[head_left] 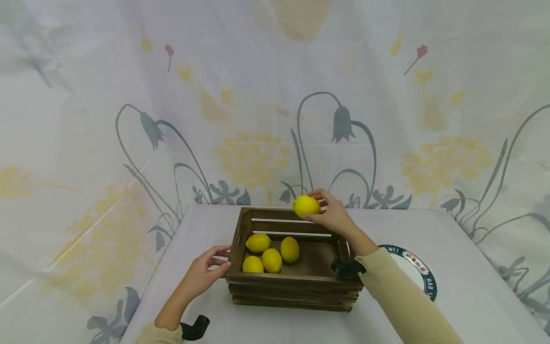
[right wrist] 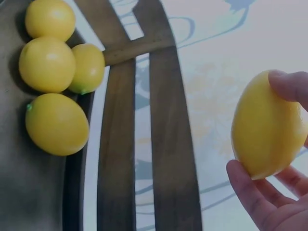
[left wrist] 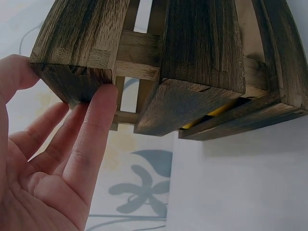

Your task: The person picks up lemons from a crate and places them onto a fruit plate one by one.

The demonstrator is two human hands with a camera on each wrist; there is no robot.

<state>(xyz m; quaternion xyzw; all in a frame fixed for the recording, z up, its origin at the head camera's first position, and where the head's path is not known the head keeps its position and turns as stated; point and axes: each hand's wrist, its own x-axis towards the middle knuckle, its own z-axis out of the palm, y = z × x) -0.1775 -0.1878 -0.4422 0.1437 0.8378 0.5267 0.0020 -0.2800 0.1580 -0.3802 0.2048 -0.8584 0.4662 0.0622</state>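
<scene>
A yellow lemon [head_left: 306, 206] is held by my right hand [head_left: 333, 217] above the back rim of a brown wooden crate [head_left: 296, 283]. In the right wrist view the thumb and fingertips press on opposite sides of this lemon [right wrist: 267, 127]. Inside the crate, toward its left, lie several more lemons [head_left: 272, 261]. At the crate's left end, my left hand [head_left: 206, 272] grips the upper slat. The left wrist view shows the thumb on one edge of that slat [left wrist: 77, 43] and the index fingertip on another.
A round plate with a dark green, lettered rim [head_left: 429, 282] lies right of the crate, partly behind the right sleeve [head_left: 404, 296]. White cloth covers the table [head_left: 472, 267]. A flower-patterned curtain [head_left: 266, 95] hangs behind and at both sides.
</scene>
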